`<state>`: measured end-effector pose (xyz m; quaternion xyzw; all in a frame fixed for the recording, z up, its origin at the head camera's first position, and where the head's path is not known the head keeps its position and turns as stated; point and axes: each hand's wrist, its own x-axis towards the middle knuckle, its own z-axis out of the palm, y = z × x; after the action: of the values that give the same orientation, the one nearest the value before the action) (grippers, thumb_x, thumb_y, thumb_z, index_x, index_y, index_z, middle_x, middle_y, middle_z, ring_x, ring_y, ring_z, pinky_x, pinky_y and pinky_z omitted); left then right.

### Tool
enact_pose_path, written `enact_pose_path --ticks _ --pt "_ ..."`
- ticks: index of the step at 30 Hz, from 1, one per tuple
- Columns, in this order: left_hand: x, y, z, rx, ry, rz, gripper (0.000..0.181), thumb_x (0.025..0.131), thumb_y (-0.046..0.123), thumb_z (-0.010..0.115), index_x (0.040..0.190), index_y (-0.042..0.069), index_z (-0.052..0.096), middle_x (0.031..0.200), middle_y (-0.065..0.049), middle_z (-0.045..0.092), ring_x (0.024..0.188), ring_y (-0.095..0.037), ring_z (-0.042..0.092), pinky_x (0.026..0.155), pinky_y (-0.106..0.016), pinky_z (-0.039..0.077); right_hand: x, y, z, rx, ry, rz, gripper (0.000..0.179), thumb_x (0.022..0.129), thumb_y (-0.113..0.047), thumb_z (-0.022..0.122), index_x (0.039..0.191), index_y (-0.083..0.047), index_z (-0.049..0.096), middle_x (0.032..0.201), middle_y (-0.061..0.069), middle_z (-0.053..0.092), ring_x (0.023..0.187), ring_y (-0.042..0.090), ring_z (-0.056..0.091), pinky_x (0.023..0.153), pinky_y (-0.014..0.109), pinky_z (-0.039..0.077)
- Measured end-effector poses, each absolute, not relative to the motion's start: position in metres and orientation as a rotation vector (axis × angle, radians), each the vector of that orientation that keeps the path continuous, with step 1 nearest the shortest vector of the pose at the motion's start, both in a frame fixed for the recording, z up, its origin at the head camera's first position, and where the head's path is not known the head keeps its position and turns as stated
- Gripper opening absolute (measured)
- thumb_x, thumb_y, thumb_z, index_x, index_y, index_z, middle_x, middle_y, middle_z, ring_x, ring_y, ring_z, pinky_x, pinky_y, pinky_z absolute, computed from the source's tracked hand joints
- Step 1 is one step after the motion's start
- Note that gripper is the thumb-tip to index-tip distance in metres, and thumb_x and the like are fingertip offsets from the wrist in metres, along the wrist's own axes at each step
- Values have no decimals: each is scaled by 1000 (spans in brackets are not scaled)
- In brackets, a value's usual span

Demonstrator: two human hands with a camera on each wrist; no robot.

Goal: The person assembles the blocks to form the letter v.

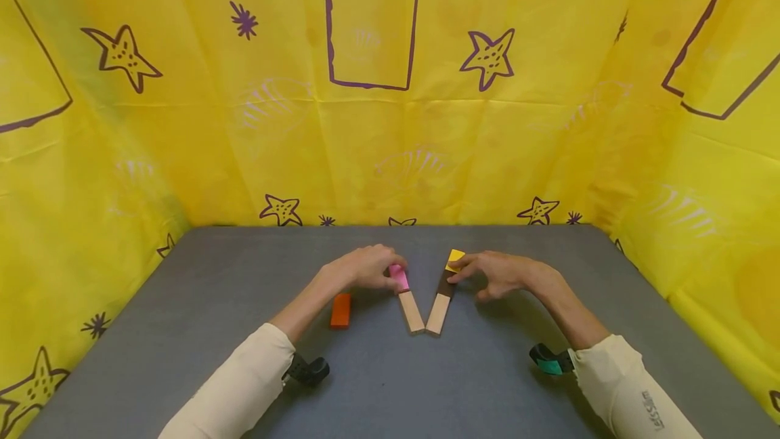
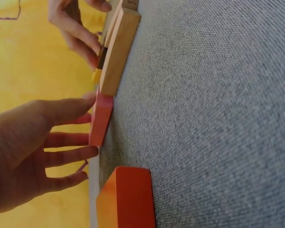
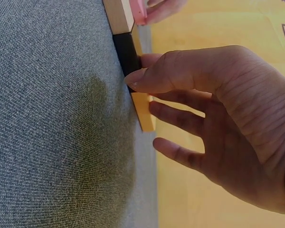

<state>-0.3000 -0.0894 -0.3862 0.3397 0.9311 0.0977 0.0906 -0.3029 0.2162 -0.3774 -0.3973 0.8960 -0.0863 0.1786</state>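
Observation:
Small wooden blocks form a V on the grey cloth. Its left arm has a plain wood block (image 1: 412, 312) with a pink block (image 1: 399, 278) at its far end. My left hand (image 1: 367, 267) pinches the pink block between thumb and fingers. The right arm runs from another plain wood block (image 1: 438, 315) through a dark brown block (image 3: 128, 54) to a yellow block (image 1: 455, 257). My right hand (image 1: 504, 271) holds the dark brown block, thumb on its near side, while other fingers lie by the yellow block. The two plain blocks meet at their near ends.
An orange block (image 1: 340, 310) lies apart, left of the V and below my left hand. The grey table (image 1: 390, 385) ends at yellow cloth walls (image 1: 378, 134) at the back and both sides. Dark bands (image 1: 307, 370) are strapped at both wrists.

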Motion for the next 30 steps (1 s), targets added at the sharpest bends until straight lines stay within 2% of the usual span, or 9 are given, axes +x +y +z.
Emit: enact_pose_path --ticks 5,18,30 --pt "-300 -92 -387 1003 2773 282 41 100 32 72 136 14 70 126 -7 71 104 -20 60 94 -35 56 -303 215 -378 -1125 2532 -251 57 87 -7 78 142 -20 67 158 18 52 145 45 49 120 65 39" --pt "-299 -90 -391 1044 2740 264 43 100 33 72 140 16 69 120 -8 67 97 -17 57 83 -28 51 -302 215 -377 -1145 2530 -239 56 88 -9 77 142 -19 67 157 18 53 144 44 50 120 64 39" --pt "-296 -89 -387 1053 2723 253 43 100 34 71 140 17 68 123 -7 67 102 -18 59 86 -30 51 -302 215 -377 -1110 2537 -239 56 88 -10 79 142 -21 67 158 17 53 144 44 50 119 64 40"
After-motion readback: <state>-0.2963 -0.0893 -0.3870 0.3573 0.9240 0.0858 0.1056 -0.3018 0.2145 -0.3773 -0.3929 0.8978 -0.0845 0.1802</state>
